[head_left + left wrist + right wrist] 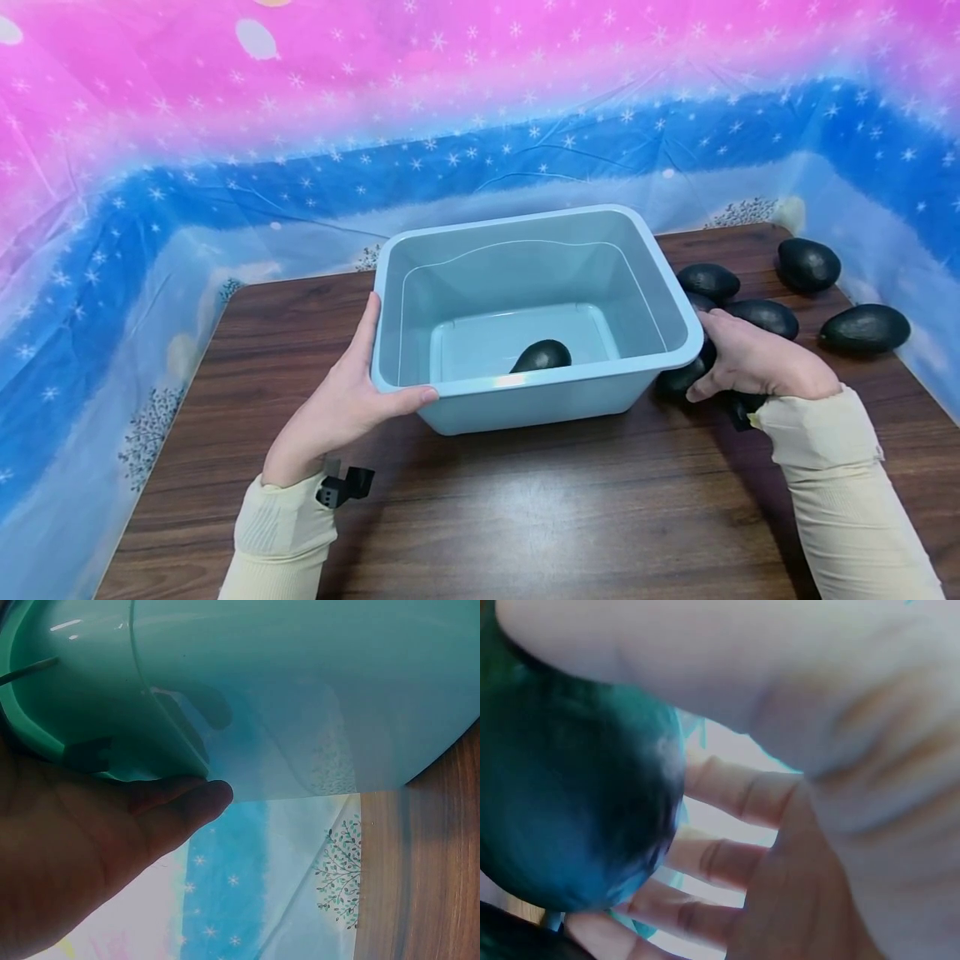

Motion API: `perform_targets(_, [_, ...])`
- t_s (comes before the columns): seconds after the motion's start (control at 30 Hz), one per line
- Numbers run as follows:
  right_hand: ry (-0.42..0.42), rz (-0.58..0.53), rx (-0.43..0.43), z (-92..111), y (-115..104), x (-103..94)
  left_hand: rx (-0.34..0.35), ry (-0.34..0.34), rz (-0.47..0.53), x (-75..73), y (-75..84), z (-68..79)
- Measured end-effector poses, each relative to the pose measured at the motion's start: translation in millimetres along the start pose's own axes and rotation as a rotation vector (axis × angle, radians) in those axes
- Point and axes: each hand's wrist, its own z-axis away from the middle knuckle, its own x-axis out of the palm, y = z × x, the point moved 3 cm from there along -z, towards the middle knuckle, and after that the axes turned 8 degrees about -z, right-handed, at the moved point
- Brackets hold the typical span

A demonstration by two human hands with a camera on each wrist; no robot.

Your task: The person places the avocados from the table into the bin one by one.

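Note:
A light blue-grey plastic bin point(517, 400) stands on the wooden table, with one dark avocado point(543, 355) lying inside near its front wall. My left hand point(337, 400) holds the bin's front left corner, thumb along the front rim and fingers at the left side; the left wrist view shows fingertips against the bin wall. Just outside the bin's right side, my right hand point(765, 354) has its thumb and fingers curled round a dark avocado point(577, 795). More avocados crowd about that hand, including one beyond it point(763, 318) and another beside the bin point(708, 282).
Two avocados lie apart at the table's right edge, one farther back point(808, 265) and one nearer point(866, 328). A pink and blue snowflake-patterned cloth point(450, 158) hangs round the back and sides of the table point(540, 517).

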Motion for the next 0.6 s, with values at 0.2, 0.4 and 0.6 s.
perform_targets(0.2, [-0.002, 0.071, 0.053, 0.0, 4.2, -0.8, 0.005, 0.002, -0.004, 0.0, -0.4, -0.2])
perform_targets(0.4, [0.000, 0.052, 0.058, 0.2, 2.9, -1.1, 0.010, 0.008, -0.009, 0.2, -0.2, -0.2])
perform_targets(0.6, [0.020, 0.074, 0.033, 1.7, -0.7, -3.6, -0.003, 0.009, -0.016, 0.4, 0.4, 0.2])
